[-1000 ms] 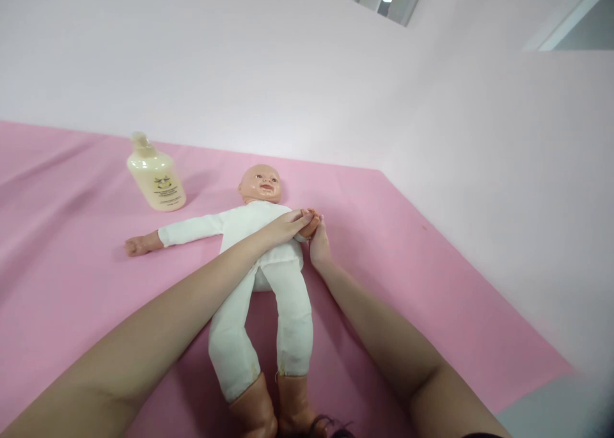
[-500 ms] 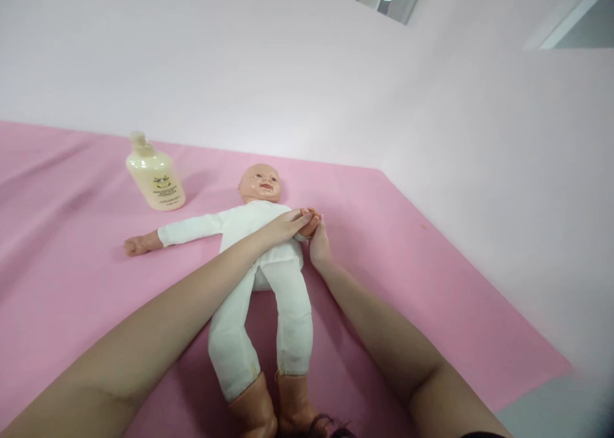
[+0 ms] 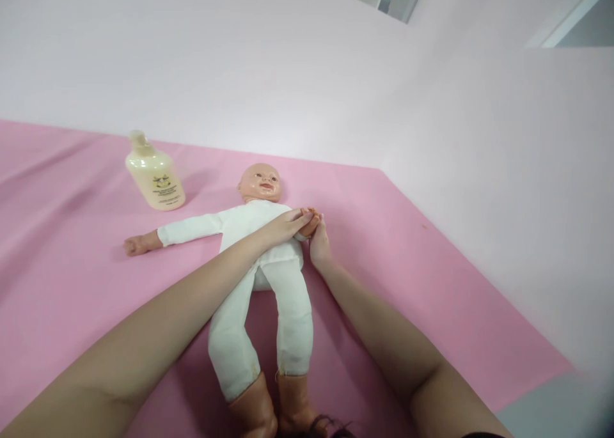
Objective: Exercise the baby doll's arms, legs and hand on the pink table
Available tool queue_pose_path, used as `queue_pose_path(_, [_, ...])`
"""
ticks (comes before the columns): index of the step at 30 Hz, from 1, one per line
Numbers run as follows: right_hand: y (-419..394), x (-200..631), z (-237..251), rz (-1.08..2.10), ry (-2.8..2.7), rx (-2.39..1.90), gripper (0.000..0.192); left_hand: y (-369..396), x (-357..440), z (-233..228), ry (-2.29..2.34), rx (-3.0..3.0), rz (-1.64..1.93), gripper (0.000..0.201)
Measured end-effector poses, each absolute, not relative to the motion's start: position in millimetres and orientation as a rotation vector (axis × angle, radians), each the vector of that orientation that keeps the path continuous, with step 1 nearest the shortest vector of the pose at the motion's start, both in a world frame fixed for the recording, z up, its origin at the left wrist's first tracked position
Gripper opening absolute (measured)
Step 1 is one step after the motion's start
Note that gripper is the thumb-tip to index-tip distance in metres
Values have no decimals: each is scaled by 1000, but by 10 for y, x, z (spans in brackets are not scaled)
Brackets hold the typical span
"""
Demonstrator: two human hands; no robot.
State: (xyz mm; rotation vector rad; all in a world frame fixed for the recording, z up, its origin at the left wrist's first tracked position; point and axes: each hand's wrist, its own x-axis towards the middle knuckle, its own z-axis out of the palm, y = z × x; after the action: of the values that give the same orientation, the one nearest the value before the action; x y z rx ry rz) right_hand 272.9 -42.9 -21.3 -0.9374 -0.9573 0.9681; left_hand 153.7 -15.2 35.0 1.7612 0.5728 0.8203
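we see a baby doll (image 3: 261,246) lying on its back on a pink sheet (image 3: 71,278), head toward the far wall, dressed in a white suit with brown feet near the bottom edge of the view. one of its arms stretches out flat toward our left, its small hand resting on the sheet.

our left hand (image 3: 283,227) reaches across the doll's chest, fingers laid fairly flat and extended over the doll's other arm, which is mostly hidden beneath it. our right hand (image 3: 317,243) comes up from the other side and meets the left one; its fingers curl around the doll's small hand (image 3: 311,224), pinching it between both of ours.

a cream-coloured bottle (image 3: 154,172) with a printed label stands on the sheet, well apart from our hands, beyond the doll's outstretched arm and beside its head.
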Motion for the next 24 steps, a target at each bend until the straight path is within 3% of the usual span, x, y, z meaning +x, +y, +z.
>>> queue_pose_path(24, [-427,2733,-223,994,-964,-897,49,-143,1539,350,590,1767,814,63])
